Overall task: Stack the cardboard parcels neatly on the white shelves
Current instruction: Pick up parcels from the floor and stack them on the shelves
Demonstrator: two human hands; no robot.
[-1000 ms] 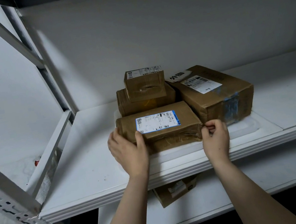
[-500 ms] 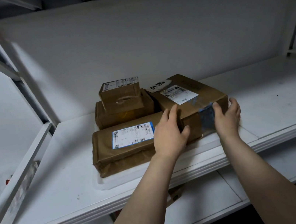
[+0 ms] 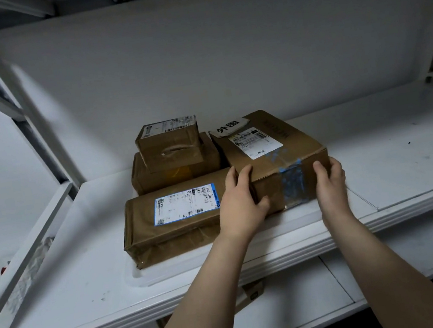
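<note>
Four brown cardboard parcels sit together on the white shelf (image 3: 89,297). The large parcel (image 3: 271,138) with blue tape lies at the right. My left hand (image 3: 240,205) grips its front left corner, fingers on the top edge and thumb on the front face. My right hand (image 3: 330,185) holds its front right corner. To the left lies a flat parcel (image 3: 174,227) with a blue-edged label. Behind it a medium parcel (image 3: 177,174) carries a small parcel (image 3: 169,143) on top.
A thin white tray (image 3: 170,273) lies under the parcels near the shelf's front edge. The shelf stretches bare to the right (image 3: 406,150). A metal upright (image 3: 28,131) stands at the left. Below, a lower shelf (image 3: 302,300) holds another parcel (image 3: 251,293).
Both hands left the flat labelled parcel and moved right onto the large blue-taped parcel. In the last half second they barely shifted.
</note>
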